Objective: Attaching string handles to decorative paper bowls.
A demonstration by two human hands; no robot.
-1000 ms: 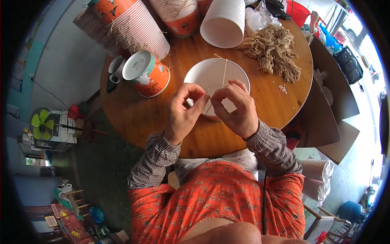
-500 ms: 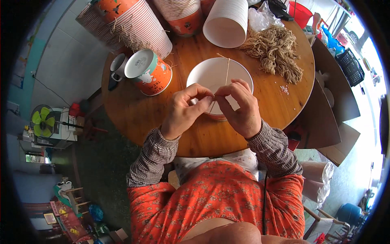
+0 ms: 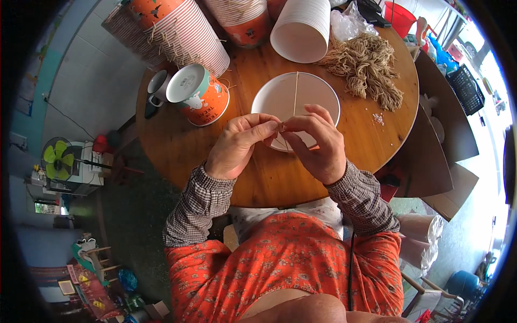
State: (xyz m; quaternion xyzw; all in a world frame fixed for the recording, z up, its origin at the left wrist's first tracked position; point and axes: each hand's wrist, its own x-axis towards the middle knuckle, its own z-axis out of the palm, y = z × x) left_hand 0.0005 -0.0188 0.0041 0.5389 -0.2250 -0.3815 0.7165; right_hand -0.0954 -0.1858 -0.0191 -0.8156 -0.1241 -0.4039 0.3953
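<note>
A paper bucket [image 3: 267,97], white inside, stands in front of me on the round wooden table. A thin tan string [image 3: 295,97] runs from its far rim across the opening toward my fingers. My left hand [image 3: 229,145] pinches the string's end between thumb and forefinger, above the near side of the bucket. Touching it there, my right hand [image 3: 323,148] also pinches the string, thumb and forefinger together and the other fingers loosely curled. The exact bit between the fingertips is mostly hidden. My hands cover much of the bucket's near rim.
An orange printed bucket [image 3: 207,105] and a grey mug [image 3: 156,89] stand on the left of the table [image 3: 242,185]. Tall bucket stacks [image 3: 196,40] and a white stack [image 3: 300,35] lie behind. At right are a string bundle [image 3: 371,70], small pale bits [image 3: 378,118] and cardboard boxes [image 3: 423,156].
The string across the bucket now lies straighter and its far end sits at the rim. The bucket has shifted slightly right and tilted. Both hands still pinch the string, fingertips slightly higher.
</note>
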